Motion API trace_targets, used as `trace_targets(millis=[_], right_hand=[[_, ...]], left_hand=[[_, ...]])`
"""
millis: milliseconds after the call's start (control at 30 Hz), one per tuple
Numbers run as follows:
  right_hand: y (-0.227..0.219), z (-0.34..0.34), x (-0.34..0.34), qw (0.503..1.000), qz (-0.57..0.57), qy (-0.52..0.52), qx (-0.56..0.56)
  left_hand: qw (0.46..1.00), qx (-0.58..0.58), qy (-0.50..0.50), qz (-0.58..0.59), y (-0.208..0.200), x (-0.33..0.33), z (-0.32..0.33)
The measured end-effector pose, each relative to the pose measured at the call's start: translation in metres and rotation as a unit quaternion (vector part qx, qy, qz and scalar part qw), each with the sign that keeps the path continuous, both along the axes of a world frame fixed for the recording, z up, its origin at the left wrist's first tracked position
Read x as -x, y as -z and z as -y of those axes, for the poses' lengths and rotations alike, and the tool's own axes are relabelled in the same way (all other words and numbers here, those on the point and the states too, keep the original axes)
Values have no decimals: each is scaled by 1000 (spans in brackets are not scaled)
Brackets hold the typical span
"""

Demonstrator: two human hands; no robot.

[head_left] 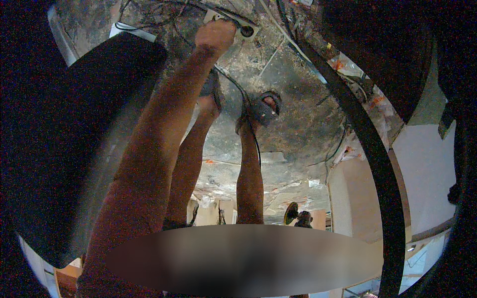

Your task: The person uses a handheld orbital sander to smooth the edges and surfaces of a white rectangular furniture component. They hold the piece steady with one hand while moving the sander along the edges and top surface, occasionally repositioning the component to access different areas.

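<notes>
The left hand [216, 37] curls over a pale socket box [240, 36] on the floor [298, 134], grip unclear; right hand unseen.

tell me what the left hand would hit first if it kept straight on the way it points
Most likely the pale socket board, right at the fingertips of the left hand; depth is unclear, so it may already be touching.

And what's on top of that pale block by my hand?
A dark round piece shows near the right end of the pale block, with black cabling along its upper edge. Your left hand covers part of it, hiding whatever lies beneath.
</notes>
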State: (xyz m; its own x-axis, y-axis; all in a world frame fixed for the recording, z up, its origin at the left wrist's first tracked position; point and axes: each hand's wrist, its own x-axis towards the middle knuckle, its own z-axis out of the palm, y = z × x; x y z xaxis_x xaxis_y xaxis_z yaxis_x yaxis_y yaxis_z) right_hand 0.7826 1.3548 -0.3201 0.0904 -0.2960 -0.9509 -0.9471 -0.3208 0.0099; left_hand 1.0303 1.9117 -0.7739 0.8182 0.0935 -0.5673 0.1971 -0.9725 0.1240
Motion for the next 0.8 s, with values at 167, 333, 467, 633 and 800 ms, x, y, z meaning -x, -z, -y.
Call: trace_targets(millis=[167,333,467,633,800], right_hand=[[-4,5,-3,1000,-13,-2,16],[9,10,5,994,19,-96,44],[8,3,1,997,9,41,72],[8,-15,-11,998,-39,23,42],[6,-30,-16,997,-70,27,36]], left_hand=[[996,7,94,-3,-9,-10,-7],[994,-12,75,-76,-6,-16,-6],[995,13,92,-32,-2,-19,-5],[994,30,3,-105,-9,-16,-6],[927,183,-324,-45,0,42,-7]])
